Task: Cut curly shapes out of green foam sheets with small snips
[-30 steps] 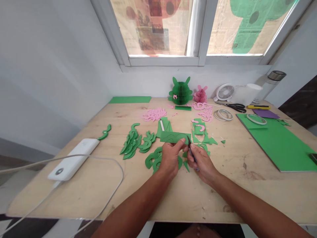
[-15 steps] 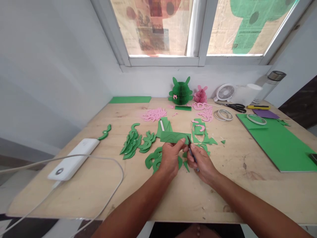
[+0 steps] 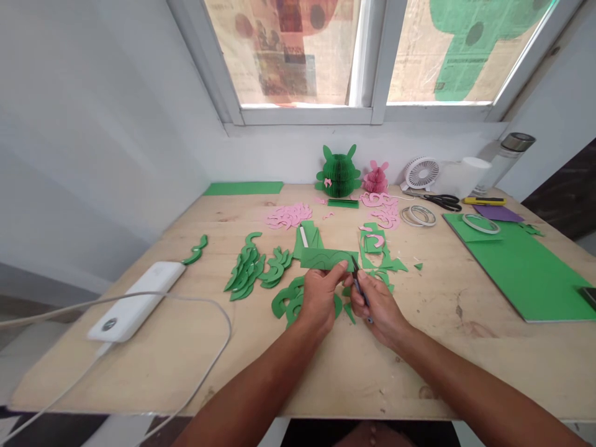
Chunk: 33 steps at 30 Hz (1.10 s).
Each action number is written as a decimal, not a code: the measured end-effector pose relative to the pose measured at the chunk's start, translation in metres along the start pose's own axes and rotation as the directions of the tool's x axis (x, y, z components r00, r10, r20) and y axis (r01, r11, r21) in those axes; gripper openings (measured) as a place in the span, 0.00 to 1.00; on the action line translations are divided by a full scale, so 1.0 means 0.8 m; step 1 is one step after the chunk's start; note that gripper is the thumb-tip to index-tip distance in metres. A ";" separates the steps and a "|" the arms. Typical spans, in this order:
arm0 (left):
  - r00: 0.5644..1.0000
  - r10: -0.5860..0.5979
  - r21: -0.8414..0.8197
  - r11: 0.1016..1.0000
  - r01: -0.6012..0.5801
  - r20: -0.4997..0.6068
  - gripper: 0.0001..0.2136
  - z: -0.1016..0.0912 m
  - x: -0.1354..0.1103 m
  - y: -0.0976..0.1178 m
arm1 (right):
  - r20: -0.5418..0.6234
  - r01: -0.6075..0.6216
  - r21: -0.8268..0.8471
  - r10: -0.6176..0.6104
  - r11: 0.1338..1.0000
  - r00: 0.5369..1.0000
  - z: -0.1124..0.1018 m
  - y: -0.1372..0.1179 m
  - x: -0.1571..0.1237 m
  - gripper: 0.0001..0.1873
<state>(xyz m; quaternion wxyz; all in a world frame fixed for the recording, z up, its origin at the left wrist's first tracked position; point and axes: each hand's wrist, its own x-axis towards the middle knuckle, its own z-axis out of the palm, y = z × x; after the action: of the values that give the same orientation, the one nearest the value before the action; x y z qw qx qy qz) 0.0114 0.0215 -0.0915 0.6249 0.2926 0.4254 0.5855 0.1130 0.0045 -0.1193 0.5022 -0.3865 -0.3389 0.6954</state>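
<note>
My left hand (image 3: pixel 320 298) pinches a strip of green paper (image 3: pixel 326 257) with curved lines drawn on it, holding it up above the wooden table (image 3: pixel 419 360). My right hand (image 3: pixel 379 308) is closed on small dark scissors (image 3: pixel 357 280), whose tips meet the strip's right end. Below both hands lie green paper cut-outs (image 3: pixel 286 301). A pile of curved green pieces (image 3: pixel 254 268) sits to the left.
A white power bank (image 3: pixel 133 301) with a cable lies at left. Pink cut-outs (image 3: pixel 288 215), green and pink paper figures (image 3: pixel 339 171), tape rings (image 3: pixel 419 215), black scissors (image 3: pixel 440 200), a fan (image 3: pixel 421 172), a bottle (image 3: pixel 505 158) and a green sheet (image 3: pixel 526 270) are farther off.
</note>
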 end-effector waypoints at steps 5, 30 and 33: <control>1.000 0.017 -0.021 1.000 -0.017 0.005 0.14 0.001 -0.002 0.002 | -0.003 -0.003 0.001 0.003 1.000 1.000 0.001 -0.001 -0.001 0.23; 1.000 -0.004 -0.043 0.999 0.003 -0.019 0.11 -0.004 0.005 0.004 | -0.046 -0.018 -0.093 0.013 0.996 0.999 0.003 -0.008 -0.002 0.22; 0.999 0.006 -0.050 0.999 -0.008 -0.041 0.11 -0.005 0.006 0.003 | -0.044 -0.017 -0.098 0.013 0.995 0.999 0.003 -0.008 -0.003 0.23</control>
<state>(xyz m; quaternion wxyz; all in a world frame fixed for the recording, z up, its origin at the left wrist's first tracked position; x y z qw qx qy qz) 0.0069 0.0257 -0.0922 0.6211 0.2664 0.4223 0.6041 0.1140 0.0039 -0.1121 0.4844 -0.4285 -0.3589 0.6730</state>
